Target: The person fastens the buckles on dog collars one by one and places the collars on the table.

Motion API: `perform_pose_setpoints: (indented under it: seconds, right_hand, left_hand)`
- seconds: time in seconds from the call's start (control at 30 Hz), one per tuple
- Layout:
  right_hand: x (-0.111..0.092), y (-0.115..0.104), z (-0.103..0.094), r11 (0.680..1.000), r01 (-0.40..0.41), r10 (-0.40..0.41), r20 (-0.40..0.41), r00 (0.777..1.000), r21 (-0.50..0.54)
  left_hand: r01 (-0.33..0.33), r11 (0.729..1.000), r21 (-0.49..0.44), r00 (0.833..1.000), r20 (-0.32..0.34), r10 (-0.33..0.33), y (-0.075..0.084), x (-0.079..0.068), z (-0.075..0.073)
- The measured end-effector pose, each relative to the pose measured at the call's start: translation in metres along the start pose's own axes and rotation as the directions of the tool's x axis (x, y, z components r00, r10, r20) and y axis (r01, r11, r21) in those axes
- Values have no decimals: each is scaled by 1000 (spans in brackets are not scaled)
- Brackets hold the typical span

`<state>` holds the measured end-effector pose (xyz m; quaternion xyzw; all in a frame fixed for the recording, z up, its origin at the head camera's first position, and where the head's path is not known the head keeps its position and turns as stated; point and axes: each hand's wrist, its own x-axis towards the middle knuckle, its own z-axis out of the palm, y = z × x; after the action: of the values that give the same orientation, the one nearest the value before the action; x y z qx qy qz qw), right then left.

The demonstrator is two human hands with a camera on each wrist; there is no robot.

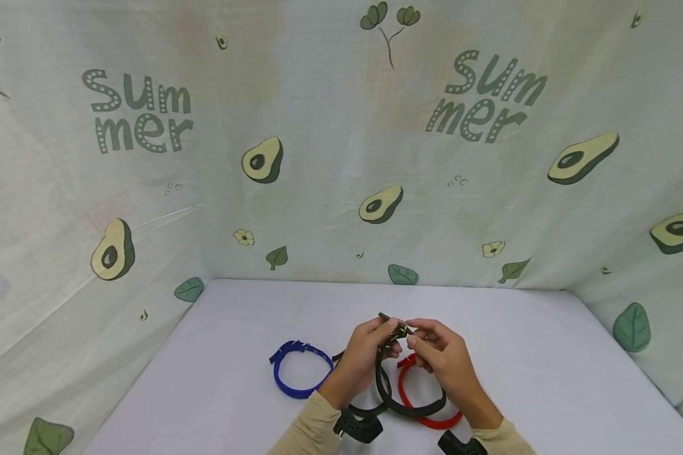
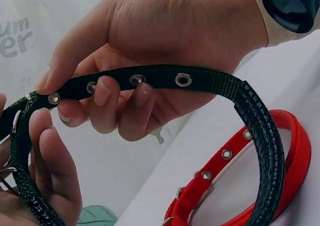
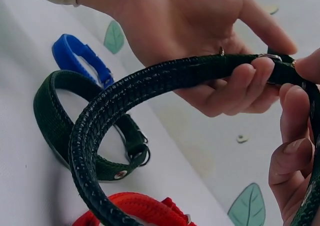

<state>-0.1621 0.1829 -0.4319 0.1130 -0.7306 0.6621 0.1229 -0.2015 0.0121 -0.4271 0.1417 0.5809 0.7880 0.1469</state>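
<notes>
A dark green collar (image 1: 412,412) hangs as a loop between both hands. My left hand (image 1: 360,357) grips its buckle end; in the right wrist view, the left hand's (image 3: 185,31) curled fingers lie under the strap beside the metal buckle (image 3: 270,57). With thumb and fingertips, my right hand (image 1: 446,357) pinches the collar close to the buckle. In the left wrist view, the right hand's (image 2: 170,31) fingers curl around the strap with metal eyelets (image 2: 183,79). Whether the strap end passes through the buckle is partly hidden by fingers.
On the white table (image 1: 233,404) lie a blue collar (image 1: 283,387) at left, another green collar (image 3: 47,108) beneath the left arm, and a red collar (image 1: 435,423) below the right hand. A printed cloth (image 1: 319,95) rises behind the table.
</notes>
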Motion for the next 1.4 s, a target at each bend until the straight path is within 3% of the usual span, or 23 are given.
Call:
perform_pose_setpoints:
  seconds: [0.2, 0.5, 0.77, 1.03, 1.4]
  right_hand:
    - [0, -3, 2, 1000, -19, 19, -17, 1000, -19]
    - [1, -11, 0, 993, -27, 24, -23, 999, -112]
    - [1, -13, 1, 995, -61, 63, 19, 998, -79]
    - [2, -15, 0, 996, -71, 72, 16, 997, -59]
    - [2, -15, -3, 986, -147, 145, -32, 989, -78]
  left_hand:
    - [-26, 999, -25, 999, -20, 26, 1, -1, 5]
    - [-76, 997, 6, 997, 9, 76, 6, -4, 8]
    - [-87, 996, 17, 995, -40, 88, 9, -1, 1]
    - [-85, 996, 37, 996, -29, 86, 9, 0, 0]
    - [-80, 997, 19, 996, -25, 81, 7, 1, 0]
